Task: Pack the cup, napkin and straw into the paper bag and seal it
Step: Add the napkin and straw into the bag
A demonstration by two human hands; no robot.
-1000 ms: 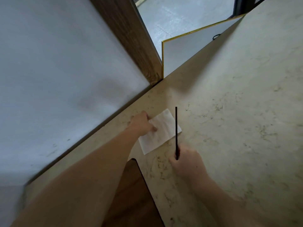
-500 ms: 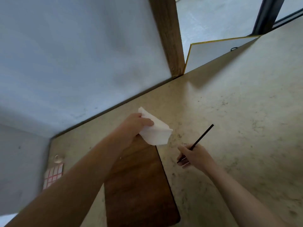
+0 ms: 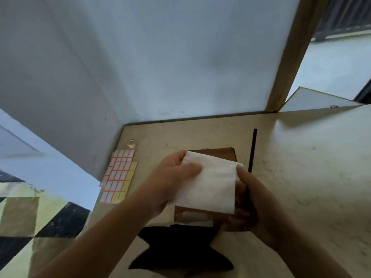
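I hold a white napkin (image 3: 210, 185) stretched between both hands, just above a flat brown paper bag (image 3: 217, 153) lying on the table. My left hand (image 3: 172, 177) pinches the napkin's left edge. My right hand (image 3: 253, 199) touches its right edge and also grips a thin black straw (image 3: 253, 149), which points away from me along the bag's right side. The bag's near end (image 3: 192, 216) shows something white in it. No cup is clearly visible.
A sheet of red-bordered white stickers (image 3: 118, 176) lies at the table's left edge, with a small clear round thing (image 3: 131, 144) beyond it. The beige table (image 3: 311, 167) ends at a white wall and a wooden post (image 3: 287, 57). A dark shape (image 3: 180, 253) sits nearest me.
The view swung left and down. My left hand lifted the napkin off the table and carried it over the bag. My right hand brought the straw in and joined the napkin's right edge.
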